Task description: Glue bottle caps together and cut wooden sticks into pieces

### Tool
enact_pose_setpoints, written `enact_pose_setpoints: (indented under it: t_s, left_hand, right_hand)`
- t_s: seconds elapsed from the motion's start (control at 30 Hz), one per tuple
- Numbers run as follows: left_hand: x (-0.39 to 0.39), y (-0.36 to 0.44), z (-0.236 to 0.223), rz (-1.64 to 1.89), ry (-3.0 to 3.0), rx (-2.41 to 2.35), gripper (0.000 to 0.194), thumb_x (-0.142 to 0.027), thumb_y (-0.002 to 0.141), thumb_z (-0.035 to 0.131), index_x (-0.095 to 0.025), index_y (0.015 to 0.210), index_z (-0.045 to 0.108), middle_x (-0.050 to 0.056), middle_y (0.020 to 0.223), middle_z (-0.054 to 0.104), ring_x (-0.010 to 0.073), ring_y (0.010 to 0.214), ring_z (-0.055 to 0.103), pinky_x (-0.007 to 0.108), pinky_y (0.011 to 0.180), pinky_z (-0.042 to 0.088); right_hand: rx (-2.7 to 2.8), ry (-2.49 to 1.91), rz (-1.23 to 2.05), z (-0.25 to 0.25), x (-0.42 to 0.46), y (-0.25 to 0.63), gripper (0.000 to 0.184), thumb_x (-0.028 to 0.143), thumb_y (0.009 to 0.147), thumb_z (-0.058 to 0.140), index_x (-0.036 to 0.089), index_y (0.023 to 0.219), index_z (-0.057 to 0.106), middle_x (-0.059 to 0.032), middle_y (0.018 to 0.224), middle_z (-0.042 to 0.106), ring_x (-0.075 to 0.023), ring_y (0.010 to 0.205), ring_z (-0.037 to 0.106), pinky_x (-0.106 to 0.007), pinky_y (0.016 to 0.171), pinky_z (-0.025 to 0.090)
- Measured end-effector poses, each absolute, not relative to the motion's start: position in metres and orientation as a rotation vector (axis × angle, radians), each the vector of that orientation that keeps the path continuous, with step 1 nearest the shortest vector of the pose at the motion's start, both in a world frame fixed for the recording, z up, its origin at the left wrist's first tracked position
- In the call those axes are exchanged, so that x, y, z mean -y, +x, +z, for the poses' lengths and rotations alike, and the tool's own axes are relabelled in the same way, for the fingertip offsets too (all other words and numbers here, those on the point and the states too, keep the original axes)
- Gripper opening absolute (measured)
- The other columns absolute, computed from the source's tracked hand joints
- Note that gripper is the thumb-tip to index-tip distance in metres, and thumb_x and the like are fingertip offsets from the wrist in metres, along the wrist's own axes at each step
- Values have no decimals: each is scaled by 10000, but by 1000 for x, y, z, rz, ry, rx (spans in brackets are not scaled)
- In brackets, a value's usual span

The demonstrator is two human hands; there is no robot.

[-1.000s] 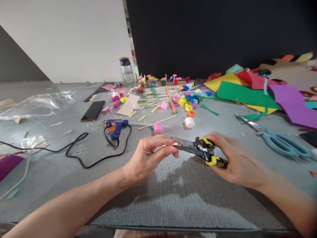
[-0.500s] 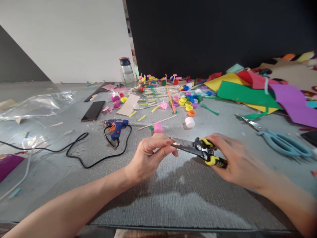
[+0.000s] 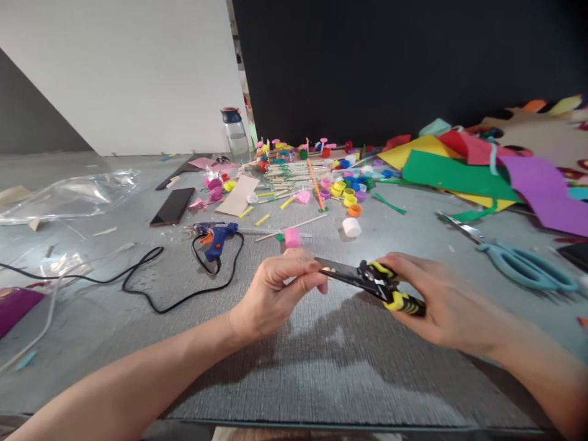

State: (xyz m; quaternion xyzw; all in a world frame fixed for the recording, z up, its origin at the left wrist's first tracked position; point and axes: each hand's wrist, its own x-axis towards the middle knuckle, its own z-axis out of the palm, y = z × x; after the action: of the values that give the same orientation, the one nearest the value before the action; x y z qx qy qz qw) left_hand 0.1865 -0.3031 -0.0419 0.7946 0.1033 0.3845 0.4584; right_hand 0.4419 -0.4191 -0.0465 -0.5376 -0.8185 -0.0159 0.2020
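Observation:
My right hand is wrapped around the black and yellow handles of a pair of snips, whose blades point left. Thumb and fingers of my left hand are pinched together right at the blade tips. A tiny pale bit shows there between the blades, too small and too covered by my fingers to name. Just beyond my left hand a pink bottle cap stands on the grey table, with a white cap to its right.
A blue glue gun with a looping black cord lies at left, near a phone. Blue-handled scissors lie at right, below coloured sheets. Several bottle caps and sticks cover the back, by a water bottle.
The snips' blades have come closer together, and my right hand has shifted slightly right and down with the handles. My left hand has hardly moved.

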Motion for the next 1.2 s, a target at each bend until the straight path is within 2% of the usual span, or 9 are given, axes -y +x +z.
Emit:
enact_pose_setpoints:
  t_s: [0.27,0.43,0.57,0.7,0.83,1.0,1.2]
  left_hand:
    - [303,186,-46,954,1939,-272,287,-319,980,590,-188,757,714,31,707,667,153,732,595,309,756,460]
    - [304,186,-46,938,1950,-314,329,-354,986,576,-192,733,711,33,697,672,153,716,603,315,760,474]
    - [309,188,-46,928,1864,-316,320,-351,977,591,-199,730,727,40,701,697,162,734,633,320,757,504]
    - [312,189,-45,960,1745,-267,201,-308,957,634,-220,836,768,27,712,729,157,734,662,317,777,528]
    - [311,188,-44,938,1727,-296,182,-335,946,651,-215,914,783,28,723,752,161,740,677,332,816,534]
    - [308,188,-45,831,1780,-382,269,-361,958,625,-180,816,765,52,756,758,160,734,655,310,760,518]
    - [306,193,-49,758,1486,-319,151,-319,917,689,-175,908,643,47,827,777,179,814,724,344,857,525]
  right_hand:
    - [2261,-1522,-142,-49,420,443,475,261,811,628,171,1253,479,-180,1144,657,-335,971,675,-449,775,560]
    - [2234,-1518,-233,-48,419,441,404,222,817,600,168,1206,507,-177,1109,679,-345,956,679,-449,754,552]
    - [2240,-1516,-314,-48,420,442,298,182,815,571,186,1108,514,-119,933,690,-304,795,683,-394,638,510]
    - [2207,-1501,-237,-50,418,440,263,213,842,564,203,1096,494,-63,819,671,-250,649,646,-356,566,471]
    - [2159,-1512,-165,-48,415,437,316,237,839,569,219,1139,474,-74,877,678,-262,705,657,-357,592,487]
    - [2201,-1535,-166,-49,413,435,449,261,814,593,196,1235,449,-145,1067,663,-318,890,679,-403,690,527]
    - [2133,-1550,-152,-50,412,436,373,253,856,581,209,1204,455,-124,1029,663,-288,859,674,-385,696,538]
